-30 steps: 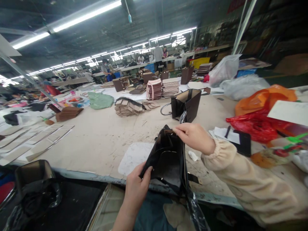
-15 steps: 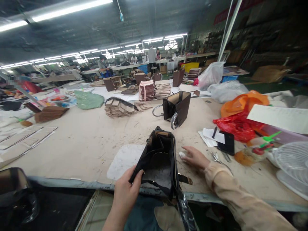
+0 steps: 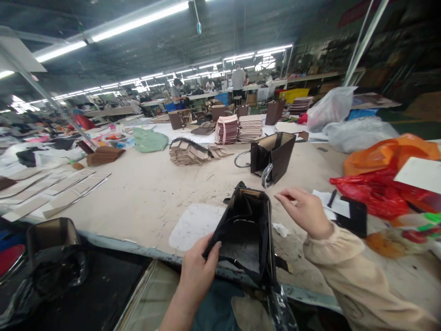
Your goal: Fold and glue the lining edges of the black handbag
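My left hand (image 3: 201, 262) grips the near left rim of a black handbag (image 3: 241, 239), thumb on the inner side. The bag stands tilted at the table's front edge with its mouth towards me, showing a dark lining. A small strap with a metal end sticks out at its right, and a plastic-wrapped handle hangs below. To the right of the bag, my right hand (image 3: 305, 211) is raised over the table, thumb and forefinger drawn together. Whatever may be between those fingertips is too small to make out. A crumpled white scrap (image 3: 281, 229) lies below it.
A second dark handbag (image 3: 274, 158) stands just beyond. White sheet (image 3: 196, 225) lies left of my bag. On the right are a phone (image 3: 354, 216), red plastic bag (image 3: 375, 188) and bottle (image 3: 386, 241). Stacked brown pieces (image 3: 227, 129) stand farther back; people work in the distance.
My right hand has lifted off the table from beside the white scrap and moved up and away from me. My left hand keeps its grip on the handbag. The view has turned left.
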A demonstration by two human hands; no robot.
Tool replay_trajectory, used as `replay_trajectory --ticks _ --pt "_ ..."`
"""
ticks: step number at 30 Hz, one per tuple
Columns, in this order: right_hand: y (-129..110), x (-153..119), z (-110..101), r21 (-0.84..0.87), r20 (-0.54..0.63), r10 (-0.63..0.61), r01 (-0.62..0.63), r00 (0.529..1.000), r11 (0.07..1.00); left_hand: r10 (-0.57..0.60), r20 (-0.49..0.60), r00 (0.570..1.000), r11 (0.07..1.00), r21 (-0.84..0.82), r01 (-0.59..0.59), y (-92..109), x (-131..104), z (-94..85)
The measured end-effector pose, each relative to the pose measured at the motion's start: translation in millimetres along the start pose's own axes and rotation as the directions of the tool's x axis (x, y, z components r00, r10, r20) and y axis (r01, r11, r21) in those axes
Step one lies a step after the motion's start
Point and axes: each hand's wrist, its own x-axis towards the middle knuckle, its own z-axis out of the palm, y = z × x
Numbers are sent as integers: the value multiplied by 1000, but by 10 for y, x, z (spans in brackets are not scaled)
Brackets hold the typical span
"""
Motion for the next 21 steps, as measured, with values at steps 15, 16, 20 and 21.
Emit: replay_trajectory --ticks 15,16,20,21 --pt "-835 910 312 495 333 -754 575 567 651 0 -9 1000 1000 -5 0 39 -16 25" --pt "-830 922 310 500 337 -760 579 555 644 0 -9 1000 1000 -5 0 37 -10 26" --pt "-771 944 296 510 340 -765 576 547 639 -4 -1 1000 1000 -9 4 30 15 21" --pt "-752 947 298 513 335 -766 576 548 636 -6 5 1000 1000 -12 6 29 18 20"
